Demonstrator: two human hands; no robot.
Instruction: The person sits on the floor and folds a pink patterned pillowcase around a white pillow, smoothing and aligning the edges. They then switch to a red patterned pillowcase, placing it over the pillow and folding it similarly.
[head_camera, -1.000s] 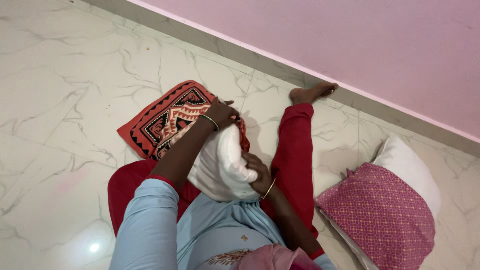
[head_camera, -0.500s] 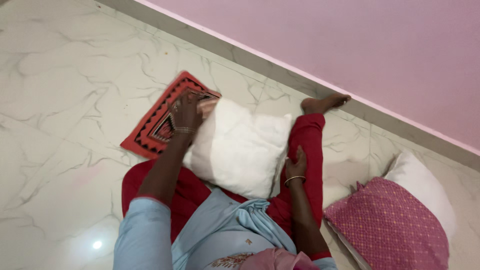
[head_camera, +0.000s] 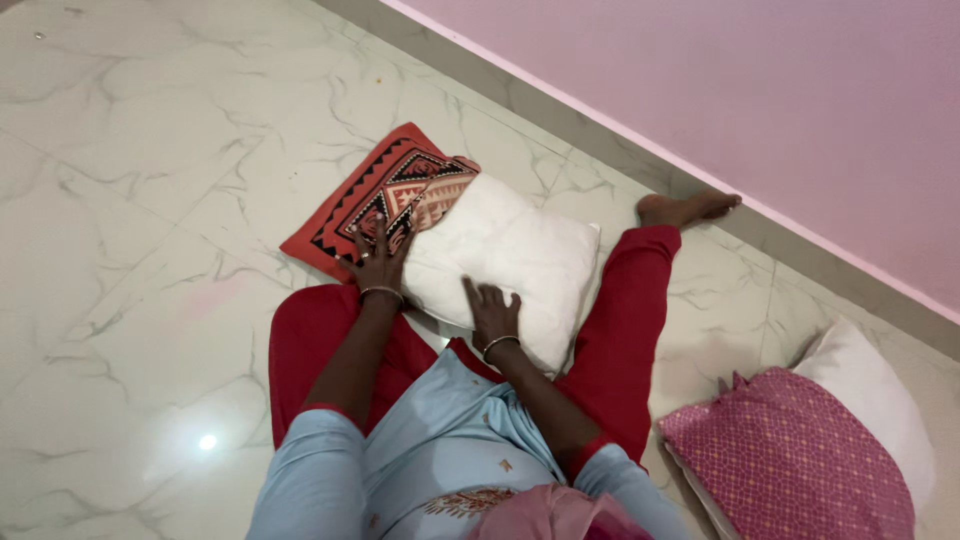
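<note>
Nearest the camera, the person sits on the pale marble-patterned floor (head_camera: 120, 330) in a light blue tunic and red trousers, legs spread. The right hand (head_camera: 492, 312) lies flat, fingers spread and open, on the near edge of the plump white pillow insert (head_camera: 510, 260); it presses rather than grips. Half a second ago this hand rested on the right thigh, off the pillow. The left hand (head_camera: 380, 262) sits with fingers splayed on the orange, black-and-white patterned fabric cushion cover (head_camera: 385, 190), at the spot where the cover's mouth meets the pillow; whether it pinches the cloth cannot be told. Earlier it was higher up, at the pillow's top corner.

The pillow now lies flat on the floor between the legs, its far-left corner tucked into the cover, whereas before it stood tilted up against the lap. The cover spreads out beyond it to the left.

Farther right, a pink diamond-patterned pillow (head_camera: 790, 460) lies on a plain white pillow (head_camera: 875, 400), well apart from the hands. Beyond the right foot (head_camera: 685, 208) rises the pink wall (head_camera: 750, 90).
</note>
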